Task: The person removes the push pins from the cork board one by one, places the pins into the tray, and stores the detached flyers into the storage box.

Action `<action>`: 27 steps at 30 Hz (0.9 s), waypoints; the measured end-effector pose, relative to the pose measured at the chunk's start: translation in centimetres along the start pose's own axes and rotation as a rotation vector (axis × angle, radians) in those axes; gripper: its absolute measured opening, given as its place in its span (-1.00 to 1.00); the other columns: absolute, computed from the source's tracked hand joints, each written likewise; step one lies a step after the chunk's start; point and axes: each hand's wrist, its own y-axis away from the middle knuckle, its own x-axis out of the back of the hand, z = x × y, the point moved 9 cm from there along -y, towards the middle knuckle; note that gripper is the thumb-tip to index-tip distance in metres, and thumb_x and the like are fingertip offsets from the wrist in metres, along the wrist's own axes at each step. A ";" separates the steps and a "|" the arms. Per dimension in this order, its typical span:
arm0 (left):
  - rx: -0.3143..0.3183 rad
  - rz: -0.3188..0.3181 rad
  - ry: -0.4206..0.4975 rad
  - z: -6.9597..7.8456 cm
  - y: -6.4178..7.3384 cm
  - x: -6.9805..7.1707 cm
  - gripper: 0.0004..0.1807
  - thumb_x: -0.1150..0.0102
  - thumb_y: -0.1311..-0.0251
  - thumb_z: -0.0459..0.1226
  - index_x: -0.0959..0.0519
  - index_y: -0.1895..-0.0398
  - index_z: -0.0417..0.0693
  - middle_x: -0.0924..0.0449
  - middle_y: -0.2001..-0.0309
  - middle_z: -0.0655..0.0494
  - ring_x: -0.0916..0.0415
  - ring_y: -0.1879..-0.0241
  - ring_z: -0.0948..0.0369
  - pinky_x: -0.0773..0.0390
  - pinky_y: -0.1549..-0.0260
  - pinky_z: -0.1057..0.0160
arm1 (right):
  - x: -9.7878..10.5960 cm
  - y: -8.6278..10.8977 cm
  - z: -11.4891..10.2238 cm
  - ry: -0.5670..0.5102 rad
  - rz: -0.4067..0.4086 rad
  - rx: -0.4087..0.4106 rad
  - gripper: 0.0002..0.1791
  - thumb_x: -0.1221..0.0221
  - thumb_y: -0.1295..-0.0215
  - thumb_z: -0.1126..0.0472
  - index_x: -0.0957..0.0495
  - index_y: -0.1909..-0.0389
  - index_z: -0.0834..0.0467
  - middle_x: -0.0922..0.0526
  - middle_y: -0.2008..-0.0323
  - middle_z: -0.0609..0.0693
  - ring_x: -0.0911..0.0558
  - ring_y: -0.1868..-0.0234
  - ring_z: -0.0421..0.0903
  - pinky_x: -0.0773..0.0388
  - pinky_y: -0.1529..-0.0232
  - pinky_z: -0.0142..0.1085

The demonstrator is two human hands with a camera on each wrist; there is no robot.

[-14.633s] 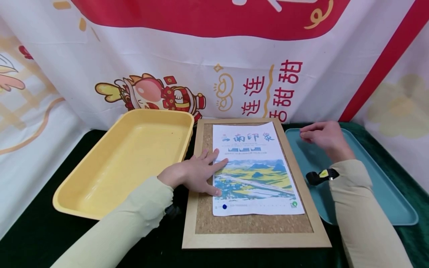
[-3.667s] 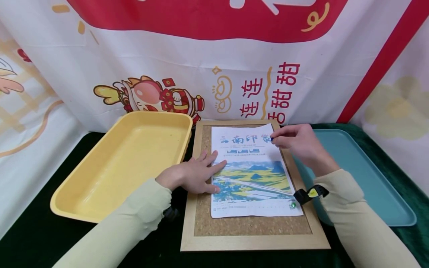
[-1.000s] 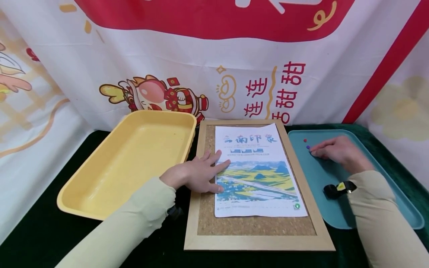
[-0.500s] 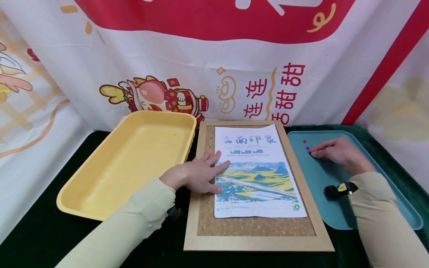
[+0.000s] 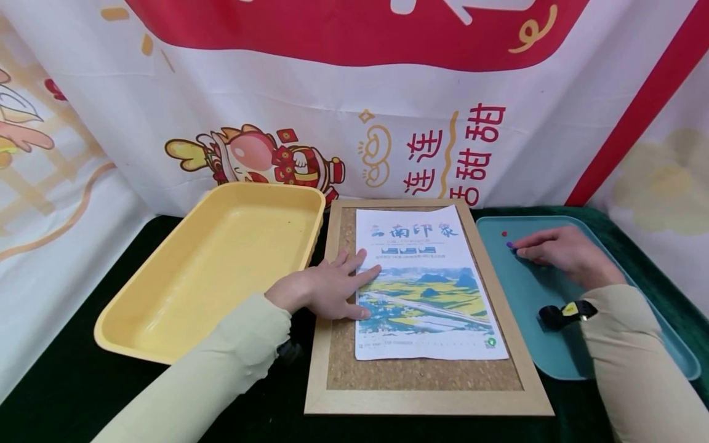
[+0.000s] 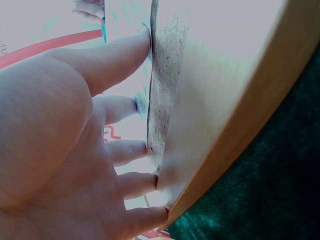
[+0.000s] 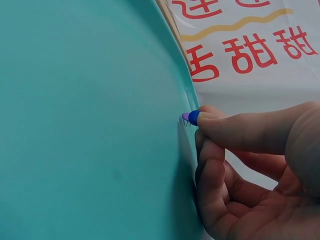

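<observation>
My left hand (image 5: pixel 335 286) lies with spread, straight fingers on the left edge of a printed paper sheet (image 5: pixel 423 344), which rests on a wood-framed cork board (image 5: pixel 421 375). In the left wrist view, the fingertips (image 6: pixel 150 147) meet the sheet and the board. Over the blue-green tray (image 5: pixel 532 307), my right hand (image 5: pixel 570 255) pinches a blue thumbtack (image 7: pixel 194 117) between thumb and index finger. A purple thumbtack (image 7: pixel 185 116) is right beside it, low at the tray surface. Farther back on the tray sits a small red tack (image 5: pixel 504 234).
A deep yellow tray (image 5: pixel 205 277) stands left of the board, close to its frame. Dark green cloth (image 5: pixel 266 394) covers the table. Behind everything hangs a white and red printed cloth (image 5: pixel 299 92). A black wrist device (image 5: pixel 565 314) sits under the right sleeve.
Earlier a blue tack showed at the sheet's lower left; later the right hand pinched one at its upper right corner. That hand has since moved right, over the tray. Left hand stays put.
</observation>
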 end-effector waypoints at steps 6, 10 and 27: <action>0.001 0.000 -0.001 0.1 0.0 0.0 -0.08 -0.08 -0.55 0.15 0.16 -0.78 0.29 0.49 -0.77 0.00 0.51 -0.75 -0.14 0.25 -0.67 -0.29 | 0.1 -0.1 0.2 -0.008 -0.001 -0.015 -0.47 -0.10 -0.63 0.18 -0.43 -0.49 0.32 -0.38 -0.44 0.43 -0.39 -0.28 0.29 -0.53 -0.12 -0.09; 0.001 0.000 0.001 0.0 0.0 0.0 -0.08 -0.08 -0.55 0.15 0.16 -0.78 0.29 0.50 -0.77 0.00 0.50 -0.75 -0.14 0.26 -0.66 -0.29 | 0.1 0.0 0.2 -0.004 0.006 -0.016 -0.47 -0.13 -0.62 0.17 -0.45 -0.48 0.32 -0.40 -0.43 0.43 -0.41 -0.27 0.26 -0.54 -0.09 -0.13; -0.004 0.005 0.001 0.0 0.0 0.1 -0.07 -0.08 -0.55 0.14 0.16 -0.78 0.25 0.49 -0.77 -0.02 0.49 -0.75 -0.16 0.25 -0.66 -0.30 | -0.1 -0.1 0.1 0.033 0.047 -0.044 -0.51 -0.18 -0.59 0.15 -0.51 -0.40 0.30 -0.47 -0.35 0.42 -0.43 -0.19 0.25 -0.51 -0.08 -0.07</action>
